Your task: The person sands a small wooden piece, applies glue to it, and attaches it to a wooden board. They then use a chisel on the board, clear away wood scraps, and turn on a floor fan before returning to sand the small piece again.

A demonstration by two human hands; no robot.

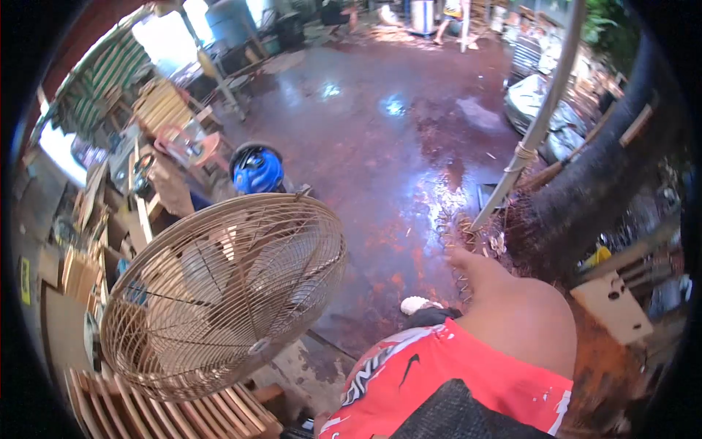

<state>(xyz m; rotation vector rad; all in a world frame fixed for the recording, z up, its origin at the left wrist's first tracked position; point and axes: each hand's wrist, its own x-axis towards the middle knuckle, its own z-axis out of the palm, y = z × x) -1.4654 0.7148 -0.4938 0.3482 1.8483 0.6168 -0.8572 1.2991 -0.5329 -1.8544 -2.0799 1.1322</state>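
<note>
Neither of my hands shows clearly in the head view. My red shorts [453, 366] with white lettering and trim fill the bottom, below the dark hem of my shirt [453, 417]. A bare leg [519, 314] stretches forward from the shorts, its lower end beside a thin coiled hose [463, 282] on the floor. Close on the left stands a large round fan [227, 293] with a rusty wire cage. A small white object [417, 304] lies beside dark material in front of the shorts.
Stacked wooden slats [175, 410] lie beneath the fan. Beyond it are a blue rounded machine [257, 170] and a pink plastic chair [197, 146]. The reddish floor [351, 124] looks wet. A slanted pole [534, 132] and thick trunk [585, 197] stand right; a person's leg [442, 31] shows far back.
</note>
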